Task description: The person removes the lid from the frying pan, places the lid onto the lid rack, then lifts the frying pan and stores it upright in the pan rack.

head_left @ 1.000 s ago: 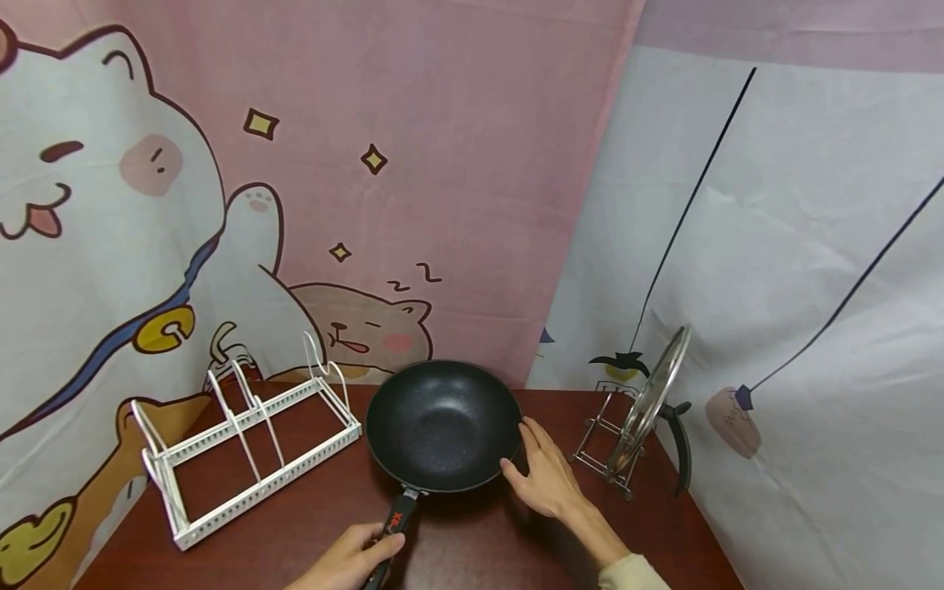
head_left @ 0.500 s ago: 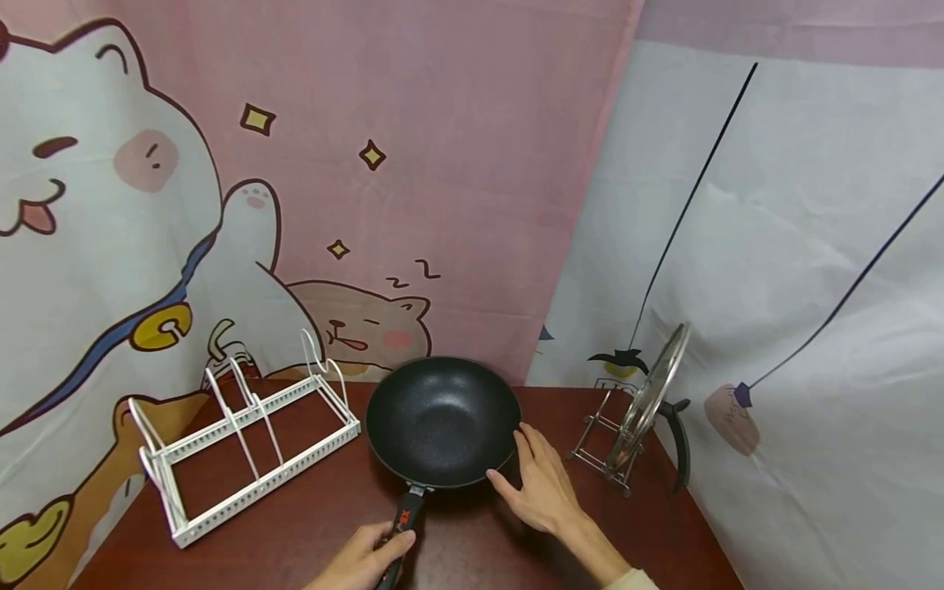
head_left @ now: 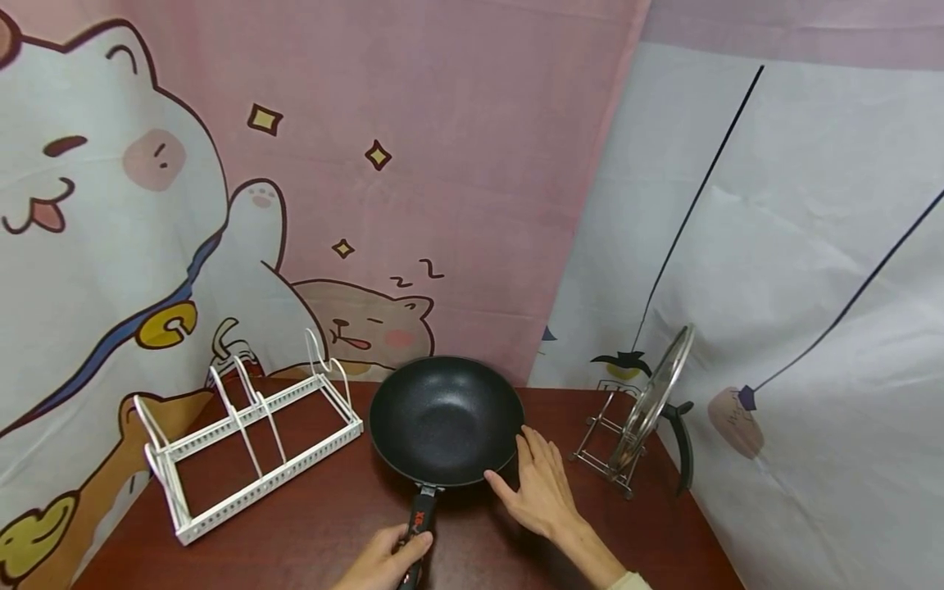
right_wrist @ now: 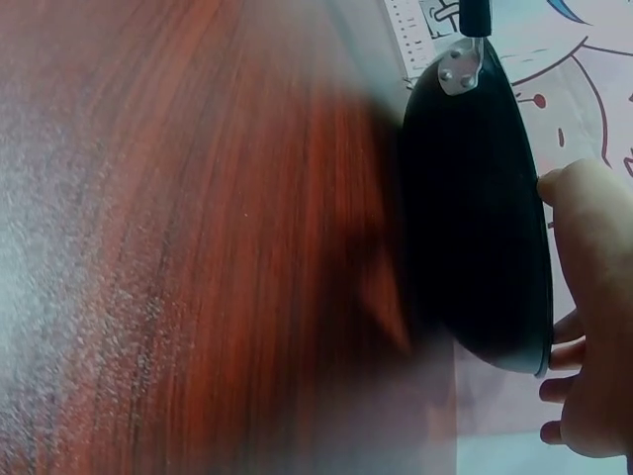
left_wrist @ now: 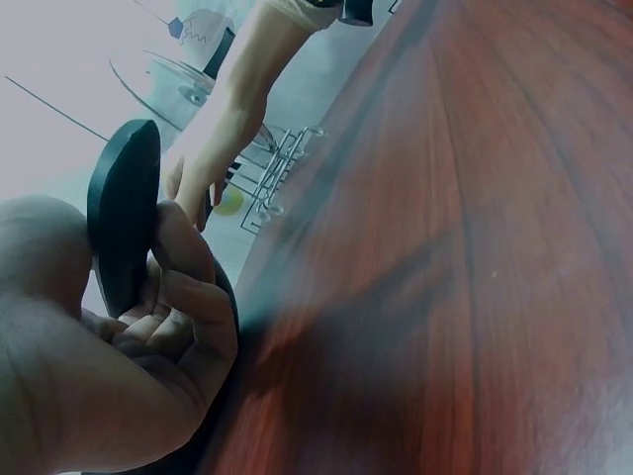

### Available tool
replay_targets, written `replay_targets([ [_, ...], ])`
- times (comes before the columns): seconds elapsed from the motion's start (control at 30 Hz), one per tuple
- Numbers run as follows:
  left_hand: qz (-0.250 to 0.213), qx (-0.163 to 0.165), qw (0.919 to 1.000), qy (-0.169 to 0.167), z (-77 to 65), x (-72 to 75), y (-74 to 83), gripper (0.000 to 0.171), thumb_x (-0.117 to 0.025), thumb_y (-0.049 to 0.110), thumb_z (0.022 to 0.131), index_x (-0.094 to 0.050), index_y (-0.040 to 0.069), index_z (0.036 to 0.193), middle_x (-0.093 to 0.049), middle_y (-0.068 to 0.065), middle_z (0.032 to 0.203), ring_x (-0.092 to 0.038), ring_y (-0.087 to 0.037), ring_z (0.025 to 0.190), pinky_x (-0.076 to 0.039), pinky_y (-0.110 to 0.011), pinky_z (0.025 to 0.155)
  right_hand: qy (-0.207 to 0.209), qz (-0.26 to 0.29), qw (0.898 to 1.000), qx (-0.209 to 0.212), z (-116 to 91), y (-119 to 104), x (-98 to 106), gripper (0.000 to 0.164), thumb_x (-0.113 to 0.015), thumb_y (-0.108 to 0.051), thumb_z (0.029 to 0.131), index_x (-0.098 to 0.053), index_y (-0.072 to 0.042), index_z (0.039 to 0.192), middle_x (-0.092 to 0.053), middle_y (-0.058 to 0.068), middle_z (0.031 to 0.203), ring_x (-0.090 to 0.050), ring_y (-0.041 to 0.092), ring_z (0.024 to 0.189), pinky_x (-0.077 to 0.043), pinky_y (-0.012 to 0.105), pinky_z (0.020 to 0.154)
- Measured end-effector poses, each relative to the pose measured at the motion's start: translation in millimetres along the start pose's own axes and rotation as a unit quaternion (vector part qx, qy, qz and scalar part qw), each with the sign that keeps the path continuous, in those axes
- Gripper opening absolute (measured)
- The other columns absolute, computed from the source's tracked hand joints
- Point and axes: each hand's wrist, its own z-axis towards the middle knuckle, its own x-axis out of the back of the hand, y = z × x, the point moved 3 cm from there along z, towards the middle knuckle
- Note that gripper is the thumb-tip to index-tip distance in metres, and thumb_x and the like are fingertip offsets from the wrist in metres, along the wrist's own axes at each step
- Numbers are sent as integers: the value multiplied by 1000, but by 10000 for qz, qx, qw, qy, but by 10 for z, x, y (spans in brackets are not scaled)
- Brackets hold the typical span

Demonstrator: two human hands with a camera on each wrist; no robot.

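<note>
A black wok [head_left: 446,422] sits on the dark red table in the middle of the head view, its inside facing up and its handle [head_left: 421,518] toward me. My left hand [head_left: 385,559] grips that handle near its end; in the left wrist view the fingers curl round the black handle end [left_wrist: 124,208]. At the wok's right side is my right hand [head_left: 542,492], fingers spread, with thumb and fingertips at the rim. The right wrist view shows the wok's dark outer side [right_wrist: 475,218] and the thumb on its edge.
On the left lies a white slotted rack [head_left: 265,483] with upright wire dividers. A small metal wire rack [head_left: 601,438] stands on the right, holding a glass lid [head_left: 656,393] on edge with its black handle outward. A cartoon-printed cloth [head_left: 472,188] hangs behind the table [head_left: 472,541].
The wok's handle has swung to the right along with my left hand. My right hand has shifted slightly along the rim toward me, while the wok's bowl stays nearly in place.
</note>
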Motion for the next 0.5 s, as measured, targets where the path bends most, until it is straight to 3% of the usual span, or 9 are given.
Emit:
replay_targets([
  [0.1, 49, -132, 9999, 58, 53, -30, -103, 38, -64, 41, 115, -74, 8, 102, -68, 14, 79, -64, -2, 70, -54, -21, 68, -61, 84, 9999, -55, 11, 29, -3, 91, -76, -61, 101, -58, 9, 155, -50, 31, 170, -49, 48, 160, -37, 73, 131],
  [0.2, -144, -416, 9990, 58, 88, -73, -181, 41, -64, 40, 115, -72, 2, 102, -69, 12, 80, -64, -4, 71, -53, -23, 66, -128, 167, 9997, -100, 25, 61, -13, 91, -76, -61, 101, -57, 9, 156, -48, 29, 172, -49, 47, 161, -36, 72, 133],
  [0.33, -439, -353, 9984, -16, 125, -136, -256, 36, -64, 42, 116, -72, 10, 102, -70, 15, 80, -65, -1, 70, -55, -21, 67, -175, 315, 9993, -124, 35, 99, -24, 91, -76, -61, 102, -55, 8, 158, -46, 27, 174, -48, 46, 163, -34, 72, 134],
  [0.5, -885, -383, 9953, -9, 88, -252, -109, 46, -67, 45, 112, -69, 1, 99, -69, 10, 75, -63, -4, 66, -53, -21, 62, -226, 441, 9987, -102, 58, 148, -35, 93, -75, -61, 102, -53, 7, 161, -44, 25, 177, -47, 46, 163, -34, 73, 133],
])
